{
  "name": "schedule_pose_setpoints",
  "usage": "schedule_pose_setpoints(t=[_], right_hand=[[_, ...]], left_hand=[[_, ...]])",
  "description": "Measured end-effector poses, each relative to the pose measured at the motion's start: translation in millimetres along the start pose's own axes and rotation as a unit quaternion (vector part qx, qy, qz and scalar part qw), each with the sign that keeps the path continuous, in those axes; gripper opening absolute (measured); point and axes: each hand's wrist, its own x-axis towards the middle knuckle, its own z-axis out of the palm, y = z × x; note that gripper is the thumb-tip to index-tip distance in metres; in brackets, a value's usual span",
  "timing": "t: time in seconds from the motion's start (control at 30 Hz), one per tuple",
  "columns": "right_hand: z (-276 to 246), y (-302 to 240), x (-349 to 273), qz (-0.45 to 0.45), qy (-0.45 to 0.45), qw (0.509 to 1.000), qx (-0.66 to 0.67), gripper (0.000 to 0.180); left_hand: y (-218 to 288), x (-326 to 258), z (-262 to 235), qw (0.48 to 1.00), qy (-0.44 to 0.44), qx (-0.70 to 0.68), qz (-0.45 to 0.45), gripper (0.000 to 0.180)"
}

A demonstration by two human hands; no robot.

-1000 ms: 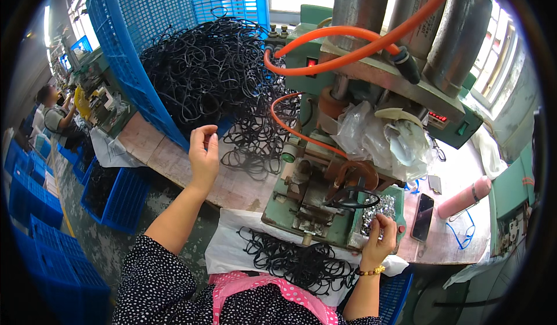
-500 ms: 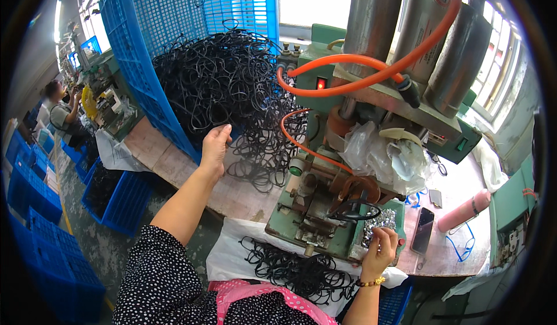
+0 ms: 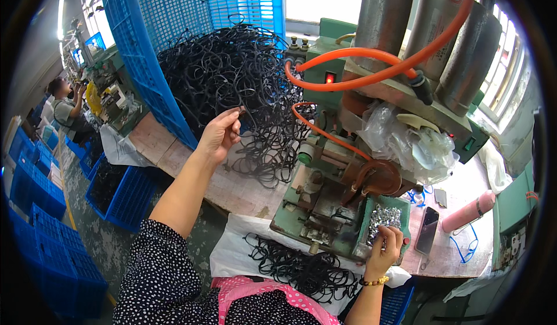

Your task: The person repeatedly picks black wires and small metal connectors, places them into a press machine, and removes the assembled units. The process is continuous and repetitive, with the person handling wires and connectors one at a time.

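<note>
My left hand (image 3: 219,135) is raised at the front of a big heap of black cord loops (image 3: 232,75), its fingertips pinched on one loop of the heap. My right hand (image 3: 384,249) rests at the near edge of a small green tray of silvery metal clips (image 3: 387,218), fingers curled into the clips; whether it holds one I cannot tell. Between the hands stands a green press machine (image 3: 325,203) with orange hoses (image 3: 371,70). A smaller pile of black loops (image 3: 301,264) lies on a white cloth in my lap.
A tall blue mesh crate (image 3: 174,29) backs the heap. On the bench at right lie a dark phone (image 3: 428,229), a pink bottle (image 3: 467,212) and a crumpled clear plastic bag (image 3: 412,139). Blue crates (image 3: 52,249) stack on the floor at left, where another person (image 3: 67,107) works.
My left hand has moved up and to the right into the heap and pinched a loop. My right hand stays at the clip tray.
</note>
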Motion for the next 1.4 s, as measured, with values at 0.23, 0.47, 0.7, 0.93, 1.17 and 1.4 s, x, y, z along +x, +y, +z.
schedule_pose_setpoints(t=[0.23,0.47,0.7,0.93,1.17,1.4], right_hand=[[0,2,-2,0.007,0.012,1.0,-0.006,0.018],[-2,4,0,0.021,0.006,0.999,0.026,0.018],[-3,1,1,0.037,0.009,0.999,0.023,0.017],[-5,-33,18,0.081,0.017,0.992,0.1,0.016],[26,-100,37,0.122,-0.072,0.93,0.339,0.03],[41,-119,45,0.171,-0.099,0.881,0.43,0.047]], left_hand=[[-2,-44,24,0.989,-0.128,-0.045,-0.058,0.027],[-36,-83,-22,0.999,0.005,0.053,0.007,0.016],[-60,-101,-108,0.969,0.171,0.179,-0.002,0.017],[-61,-114,-49,0.982,0.102,0.156,0.035,0.013],[-25,-139,96,0.959,-0.126,0.111,0.228,0.013],[-22,-118,129,0.953,-0.116,0.113,0.257,0.016]])
